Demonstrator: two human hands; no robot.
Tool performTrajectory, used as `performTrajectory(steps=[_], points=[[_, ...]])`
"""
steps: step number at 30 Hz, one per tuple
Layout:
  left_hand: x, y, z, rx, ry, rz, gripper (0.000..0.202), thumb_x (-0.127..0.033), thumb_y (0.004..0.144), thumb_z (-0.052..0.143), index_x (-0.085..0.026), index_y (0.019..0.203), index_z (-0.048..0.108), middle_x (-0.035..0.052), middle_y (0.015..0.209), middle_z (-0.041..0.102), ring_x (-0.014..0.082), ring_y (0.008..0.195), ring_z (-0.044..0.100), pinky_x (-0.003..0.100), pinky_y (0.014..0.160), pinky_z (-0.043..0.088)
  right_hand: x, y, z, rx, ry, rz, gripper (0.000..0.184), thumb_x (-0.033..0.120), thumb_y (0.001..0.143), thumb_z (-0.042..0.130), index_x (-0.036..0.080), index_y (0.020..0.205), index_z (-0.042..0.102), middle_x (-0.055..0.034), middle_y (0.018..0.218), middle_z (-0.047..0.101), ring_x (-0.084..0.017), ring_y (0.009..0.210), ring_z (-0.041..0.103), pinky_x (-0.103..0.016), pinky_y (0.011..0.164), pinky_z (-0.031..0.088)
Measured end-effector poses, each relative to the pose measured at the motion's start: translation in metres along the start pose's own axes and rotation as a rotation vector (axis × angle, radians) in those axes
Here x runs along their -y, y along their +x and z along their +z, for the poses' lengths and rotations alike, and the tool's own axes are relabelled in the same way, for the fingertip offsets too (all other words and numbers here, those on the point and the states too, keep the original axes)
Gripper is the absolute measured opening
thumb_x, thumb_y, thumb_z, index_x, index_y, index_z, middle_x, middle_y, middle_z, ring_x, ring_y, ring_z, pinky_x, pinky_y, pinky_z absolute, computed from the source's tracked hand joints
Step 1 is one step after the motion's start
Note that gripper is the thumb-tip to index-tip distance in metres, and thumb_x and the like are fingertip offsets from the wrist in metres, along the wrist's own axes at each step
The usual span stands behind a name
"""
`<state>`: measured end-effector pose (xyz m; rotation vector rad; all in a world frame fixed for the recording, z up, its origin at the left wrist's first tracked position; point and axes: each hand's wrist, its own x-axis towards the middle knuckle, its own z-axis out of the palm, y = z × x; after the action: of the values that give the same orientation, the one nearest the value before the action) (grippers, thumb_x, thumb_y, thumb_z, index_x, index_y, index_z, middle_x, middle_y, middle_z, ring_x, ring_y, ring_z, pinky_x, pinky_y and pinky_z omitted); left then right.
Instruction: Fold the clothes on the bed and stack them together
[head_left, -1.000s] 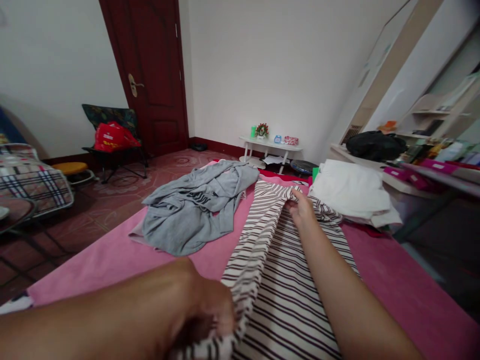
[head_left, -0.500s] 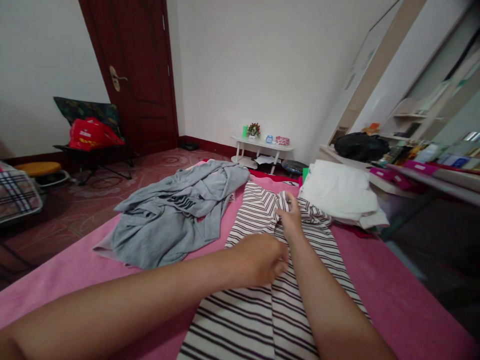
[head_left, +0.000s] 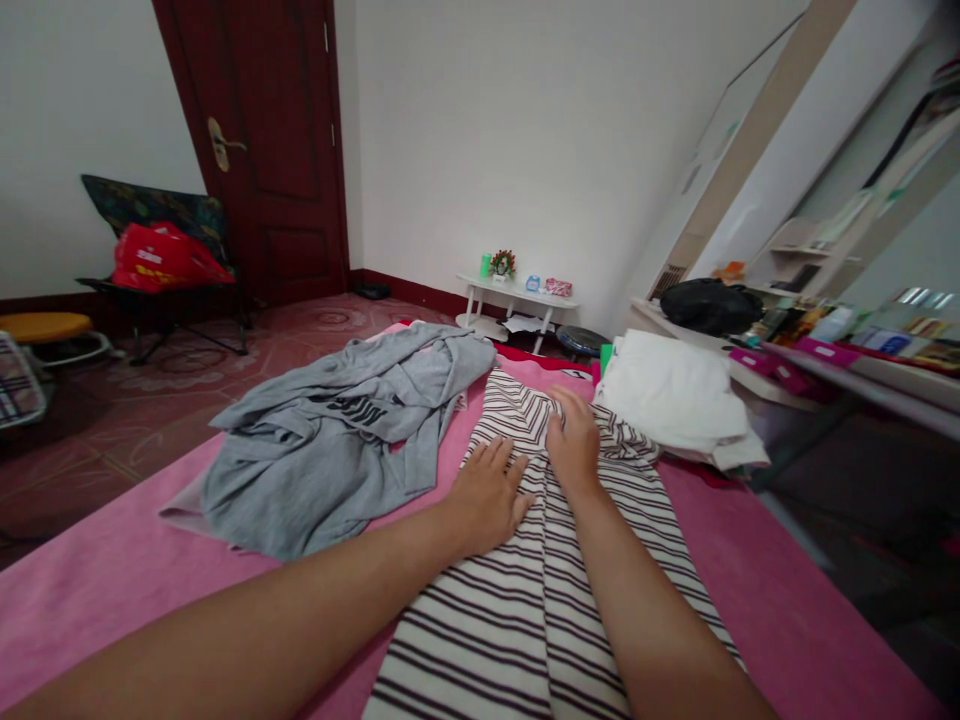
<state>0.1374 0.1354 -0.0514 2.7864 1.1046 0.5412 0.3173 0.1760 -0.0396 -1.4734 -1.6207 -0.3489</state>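
A white garment with dark stripes (head_left: 480,640) is laid out on the pink bed cover, with a lengthwise fold line down its middle. My left hand (head_left: 491,500) rests flat on its left half, fingers spread. Beside it, higher up near the bunched top part of the cloth, my right hand (head_left: 576,440) touches the fabric with its fingers extended and thumb apart; no cloth shows between them. To the left lies a rumpled grey sweatshirt (head_left: 337,470) with dark lettering.
Folded white cloth (head_left: 675,390) is stacked at the right beyond the striped garment. The pink bed cover (head_left: 757,580) extends around everything. Farther off are a small white table (head_left: 517,290), a chair with a red bag (head_left: 169,257), and a cluttered desk with a black bag (head_left: 709,305).
My left hand has gone from closed fingers over the middle to lying flat and spread further left. My right hand has let go of the bunched cloth at the top.
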Motion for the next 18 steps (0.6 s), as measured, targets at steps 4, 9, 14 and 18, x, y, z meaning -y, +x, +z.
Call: performTrajectory(steps=[4,9,14,18], points=[[0.000,0.000,-0.001,-0.010,-0.022,-0.028,0.055,-0.045,0.094,0.036,-0.015,0.139,0.043,0.0169,0.148,0.033,0.0328,0.138,0.026,0.050,0.113,0.020,-0.003,0.015,-0.001,0.529,-0.358,0.193,0.037,0.028,0.090,0.038,0.022,0.117,0.063,-0.0089,0.119,0.064,-0.024,0.113,0.056,-0.041,0.098,0.040],[-0.003,-0.002,-0.003,-0.029,-0.053,-0.047,0.055,-0.046,0.092,0.038,-0.016,0.138,0.044,0.0171,0.149,0.032,0.0347,0.139,0.023,0.054,0.113,0.016,0.010,0.063,0.015,0.606,-0.582,0.287,0.033,0.027,0.086,0.045,0.013,0.100,0.071,-0.0194,0.103,0.069,-0.033,0.104,0.061,-0.047,0.092,0.040],[-0.002,-0.002,-0.006,-0.027,-0.171,-0.064,0.063,-0.052,0.090,0.041,-0.013,0.139,0.042,0.0184,0.149,0.031,0.0355,0.139,0.022,0.055,0.113,0.015,0.018,0.074,0.060,0.679,-0.308,-0.086,0.044,0.034,0.095,0.030,0.023,0.128,0.056,-0.0056,0.136,0.053,-0.021,0.128,0.044,-0.034,0.106,0.032],[0.006,0.006,-0.008,-0.156,-0.386,-0.150,0.045,-0.040,0.095,0.037,-0.011,0.126,0.054,0.0148,0.129,0.056,0.0265,0.123,0.048,0.044,0.108,0.034,-0.003,0.059,0.087,0.830,-0.291,-0.016,0.053,0.046,0.097,0.023,0.028,0.147,0.027,-0.0010,0.155,0.020,-0.022,0.142,0.017,-0.046,0.113,0.018]])
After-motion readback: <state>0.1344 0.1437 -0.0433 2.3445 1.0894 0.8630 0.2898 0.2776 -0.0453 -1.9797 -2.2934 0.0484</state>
